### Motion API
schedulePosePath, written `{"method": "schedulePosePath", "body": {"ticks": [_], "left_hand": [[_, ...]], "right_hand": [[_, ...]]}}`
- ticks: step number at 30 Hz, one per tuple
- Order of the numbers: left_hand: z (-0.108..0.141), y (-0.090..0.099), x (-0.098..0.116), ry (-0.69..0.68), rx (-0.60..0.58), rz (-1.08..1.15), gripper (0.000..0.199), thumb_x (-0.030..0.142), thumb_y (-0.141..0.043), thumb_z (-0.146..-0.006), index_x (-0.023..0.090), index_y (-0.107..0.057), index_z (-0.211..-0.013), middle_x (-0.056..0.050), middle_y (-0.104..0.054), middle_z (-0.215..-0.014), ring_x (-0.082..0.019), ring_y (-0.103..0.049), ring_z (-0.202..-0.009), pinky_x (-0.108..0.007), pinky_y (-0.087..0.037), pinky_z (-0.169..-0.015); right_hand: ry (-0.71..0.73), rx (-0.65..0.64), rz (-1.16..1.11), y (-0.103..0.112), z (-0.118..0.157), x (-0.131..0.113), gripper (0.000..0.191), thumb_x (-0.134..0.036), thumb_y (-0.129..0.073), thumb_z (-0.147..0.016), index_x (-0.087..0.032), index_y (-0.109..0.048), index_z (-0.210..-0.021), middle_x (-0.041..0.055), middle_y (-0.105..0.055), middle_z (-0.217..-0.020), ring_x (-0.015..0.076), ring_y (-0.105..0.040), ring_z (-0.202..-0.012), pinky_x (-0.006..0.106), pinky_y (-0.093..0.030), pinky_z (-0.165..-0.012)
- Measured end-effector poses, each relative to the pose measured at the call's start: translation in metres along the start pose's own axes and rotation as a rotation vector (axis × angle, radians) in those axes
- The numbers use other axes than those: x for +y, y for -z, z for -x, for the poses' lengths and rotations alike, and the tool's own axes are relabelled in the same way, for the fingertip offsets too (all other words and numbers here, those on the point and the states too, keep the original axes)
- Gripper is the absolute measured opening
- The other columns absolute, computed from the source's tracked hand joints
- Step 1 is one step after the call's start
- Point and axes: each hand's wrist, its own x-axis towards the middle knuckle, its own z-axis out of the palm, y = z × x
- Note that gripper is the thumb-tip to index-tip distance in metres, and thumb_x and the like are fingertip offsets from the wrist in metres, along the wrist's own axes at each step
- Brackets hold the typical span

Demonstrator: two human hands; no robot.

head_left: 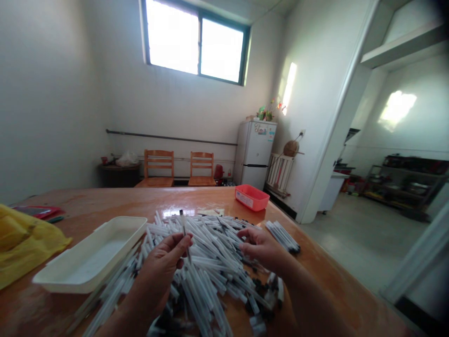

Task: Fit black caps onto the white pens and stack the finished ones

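Observation:
My left hand (170,255) is closed, thumb and fingers pinching a slim pen (183,223) that stands nearly upright with a dark upper end. My right hand (257,243) hovers over the right side of the pile, fingers half curled, with a small gap between thumb and forefinger; nothing shows in that gap. Beneath both hands spreads a heap of translucent white pen barrels (206,248), pointing many ways. Small black pen parts (259,285) lie loose at the heap's lower right. Beyond my right hand, several pens with black ends (283,236) rest side by side in a row.
A cream plastic tray (87,281) sits left of the heap, beside a yellow plastic bag (28,243). A pink basket (257,206) stands at the table's far right edge. Behind the wooden table (105,199) are two wooden chairs (159,161) and a fridge (257,150).

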Motion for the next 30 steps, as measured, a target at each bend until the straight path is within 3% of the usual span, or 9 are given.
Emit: {"method": "schedulePosePath", "body": {"ticks": [5, 9, 15, 20, 30], "left_hand": [[-0.002, 0.001, -0.002, -0.023, 0.03, 0.043, 0.035, 0.045, -0.08, -0.072, 0.02, -0.071, -0.094, 0.001, -0.067, -0.082, -0.011, -0.057, -0.071, -0.023, -0.04, -0.064], [0.0, 0.001, 0.0, -0.03, 0.048, 0.093, 0.033, 0.041, -0.081, -0.071, 0.02, -0.067, -0.092, 0.001, -0.068, -0.084, -0.013, -0.062, -0.078, -0.024, -0.045, -0.067], [-0.001, 0.001, -0.001, 0.006, 0.039, 0.178, 0.033, 0.033, -0.081, -0.073, 0.021, -0.059, -0.096, 0.0, -0.071, -0.087, -0.016, -0.068, -0.083, -0.028, -0.051, -0.075], [-0.001, 0.001, -0.004, 0.021, 0.027, 0.246, 0.033, 0.029, -0.082, -0.073, 0.02, -0.059, -0.095, -0.001, -0.073, -0.088, -0.016, -0.071, -0.082, -0.029, -0.053, -0.078], [0.0, -0.003, -0.004, 0.037, 0.009, 0.273, 0.03, 0.027, -0.082, -0.072, 0.02, -0.06, -0.092, 0.0, -0.073, -0.084, -0.015, -0.071, -0.079, -0.027, -0.053, -0.076]], "right_hand": [[-0.073, -0.095, -0.521, -0.014, 0.004, -0.011, 0.037, -0.038, -0.077, -0.074, -0.016, -0.059, -0.098, 0.0048, -0.072, -0.082, 0.0158, -0.068, -0.067, 0.023, -0.048, -0.056], [-0.154, -0.092, -0.712, -0.027, 0.002, -0.013, 0.042, -0.034, -0.083, -0.069, -0.016, -0.054, -0.094, 0.0108, -0.075, -0.091, 0.0208, -0.074, -0.078, 0.026, -0.054, -0.063], [-0.135, -0.051, -0.811, -0.041, -0.001, -0.01, 0.031, -0.022, -0.081, -0.069, -0.015, -0.058, -0.089, 0.0019, -0.07, -0.072, 0.0084, -0.062, -0.056, 0.016, -0.042, -0.049], [-0.194, -0.083, -0.863, -0.049, 0.003, -0.018, 0.035, -0.021, -0.08, -0.067, -0.016, -0.055, -0.09, 0.0079, -0.074, -0.081, 0.014, -0.068, -0.065, 0.02, -0.05, -0.057], [-0.191, -0.169, -0.814, -0.058, 0.004, -0.015, 0.032, -0.024, -0.078, -0.072, -0.015, -0.054, -0.091, 0.0103, -0.075, -0.081, 0.0147, -0.069, -0.063, 0.02, -0.05, -0.054]]}}
